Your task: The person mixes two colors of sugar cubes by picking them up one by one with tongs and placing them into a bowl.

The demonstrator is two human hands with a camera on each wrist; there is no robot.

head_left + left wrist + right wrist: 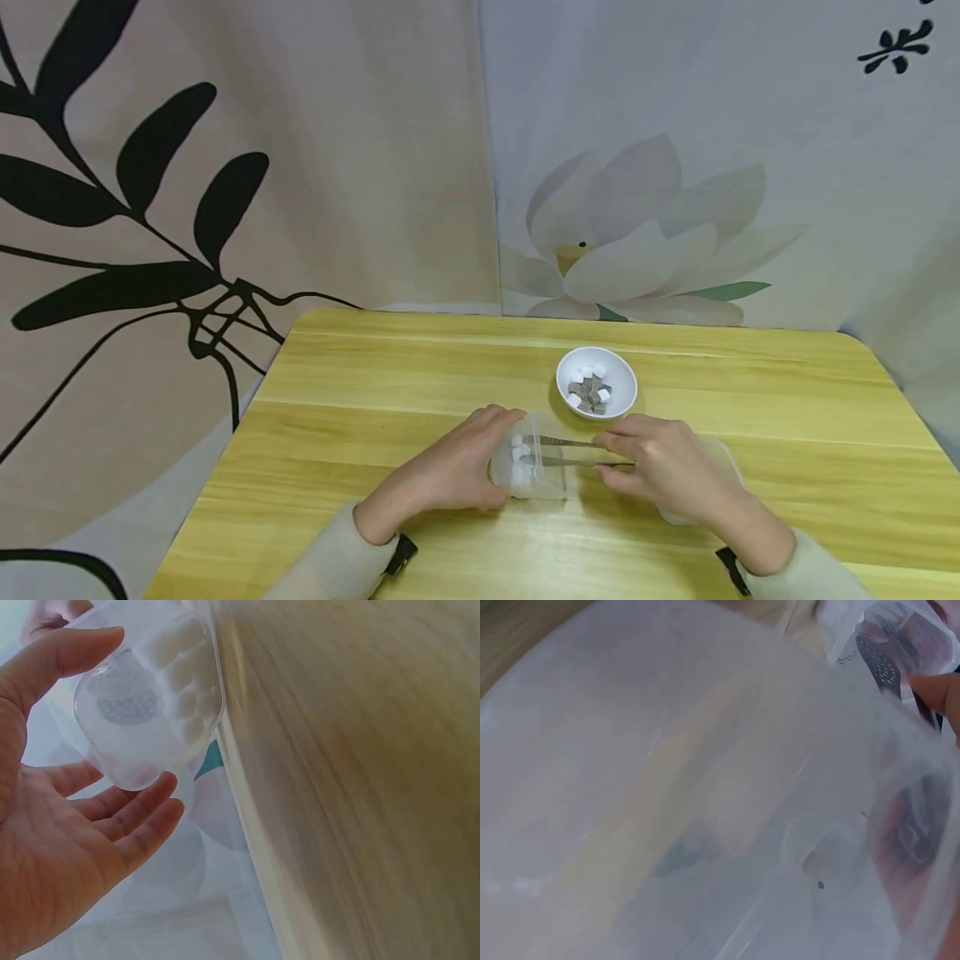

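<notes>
My left hand [468,467] holds a clear plastic container [112,750] tipped on its side, its mouth facing right. Small white pieces [187,682] lie inside along its lower wall. Slim metal tongs [588,463] with perforated tips [881,666] are in my right hand [667,462], and they reach through the mouth into the container. In the head view the two arms of the tongs stand a little apart. Whether the tips grip a white piece is hard to tell. Behind the hands, a white bowl [566,375] holds grey chunks and several white cubes.
Beneath my right hand lies a translucent plastic lid or tray [677,518], partly hidden. Blurred translucent plastic [667,787] fills most of the right wrist view. The wooden table [390,358] ends at a printed curtain [375,167] behind it.
</notes>
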